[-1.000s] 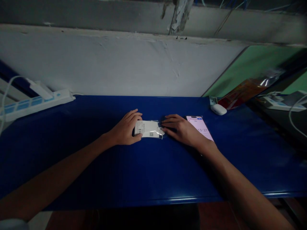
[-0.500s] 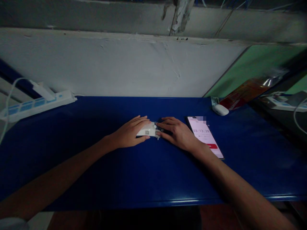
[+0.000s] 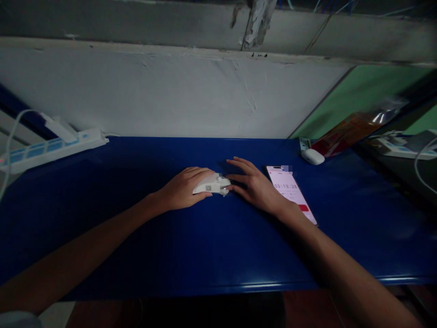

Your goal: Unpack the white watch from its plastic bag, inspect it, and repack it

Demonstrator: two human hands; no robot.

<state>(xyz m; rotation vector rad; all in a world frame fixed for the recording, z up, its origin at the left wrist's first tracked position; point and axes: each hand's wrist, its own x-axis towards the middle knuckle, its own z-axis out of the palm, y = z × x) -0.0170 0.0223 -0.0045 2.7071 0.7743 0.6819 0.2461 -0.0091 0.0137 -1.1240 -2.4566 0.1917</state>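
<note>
White packet [image 3: 213, 187] is mid-bench, between the two hands; can't tell if it lies flat or is lifted a touch. Small square code printed on its face. Its right end looks crumpled, with clear film glinting there.

The left hand [image 3: 187, 188] covers the packet's left part: fingers over the far side, thumb along the near edge, grip closed on it. The right hand [image 3: 257, 186] is at the packet's right end, palm down, fingers spread. Thumb and index tips are at the loose end, the other fingers reach past on the far side. Can't tell if that grip is pinching the film or just touching.

Phone [image 3: 290, 187] lies face up just right of the right hand, screen lit, reading 03:13:28, red button low down. The wrist hides part of its near left edge.

Bench [image 3: 205, 255] is glossy blue. Far right corner: white rounded case [image 3: 313, 156], just beside a red-brown pack [image 3: 351, 128] with a shiny clear end, sitting at a slant by the green board [image 3: 336, 98]. Far left: power strip [image 3: 51, 152], white plug [image 3: 63, 130] in it, cable [image 3: 13, 125] looping off left. White panel [image 3: 170, 95] behind the bench.
</note>
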